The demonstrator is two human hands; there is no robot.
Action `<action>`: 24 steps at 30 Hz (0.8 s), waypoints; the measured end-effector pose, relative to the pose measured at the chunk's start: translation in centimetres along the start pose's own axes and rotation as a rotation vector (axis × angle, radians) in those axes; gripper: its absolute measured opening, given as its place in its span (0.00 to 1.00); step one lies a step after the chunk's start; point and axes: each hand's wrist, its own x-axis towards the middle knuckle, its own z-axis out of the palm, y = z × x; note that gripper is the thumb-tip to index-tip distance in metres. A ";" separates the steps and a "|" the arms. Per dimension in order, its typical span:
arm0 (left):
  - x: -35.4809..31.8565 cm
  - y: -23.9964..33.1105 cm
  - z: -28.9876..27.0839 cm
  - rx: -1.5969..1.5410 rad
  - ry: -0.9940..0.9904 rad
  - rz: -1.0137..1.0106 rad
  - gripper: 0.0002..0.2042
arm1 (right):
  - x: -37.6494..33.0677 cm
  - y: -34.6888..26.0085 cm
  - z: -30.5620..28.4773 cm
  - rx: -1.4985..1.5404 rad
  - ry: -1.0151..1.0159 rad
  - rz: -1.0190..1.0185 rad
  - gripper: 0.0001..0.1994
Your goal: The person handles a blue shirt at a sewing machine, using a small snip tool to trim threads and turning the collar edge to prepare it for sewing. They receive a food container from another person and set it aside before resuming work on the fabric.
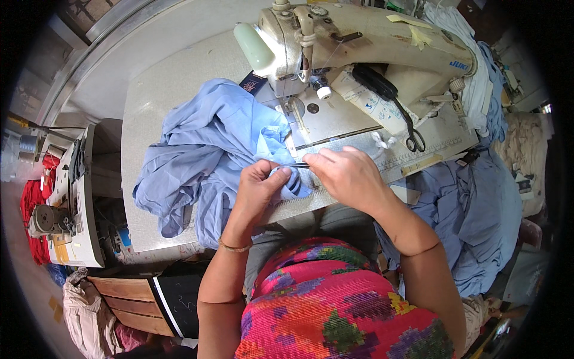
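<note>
Both hands (299, 176) pinching blue cloth (206, 152) between them

Cream sewing machine (371, 36) along the surface's far edge, black-handled scissors (400, 113) on its bed. Pile of blue garments (478, 209) hanging off the right edge. Second machine (66, 197) left of the surface, red cloth (33, 209) beside it. Wooden bench (125, 299) near left corner.

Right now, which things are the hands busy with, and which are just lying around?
In use: blue cloth, pinched by the left hand; thin dark tool in the right hand.
Lying about: black scissors, sewing machine, blue pile.
</note>
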 end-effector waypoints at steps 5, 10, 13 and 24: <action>0.1 0.0 -0.3 0.031 -0.026 0.004 0.05 | -0.3 1.7 2.0 0.453 -0.002 0.151 0.10; 0.4 -0.6 -0.8 0.029 -0.054 0.019 0.04 | -0.5 2.2 2.9 0.773 -0.117 0.306 0.11; 0.1 0.2 -0.3 0.077 -0.050 0.008 0.05 | -0.6 2.0 2.9 0.880 -0.173 0.400 0.11; 0.0 -0.5 -0.5 0.057 -0.053 0.146 0.08 | -0.8 0.6 3.3 0.238 0.144 0.073 0.07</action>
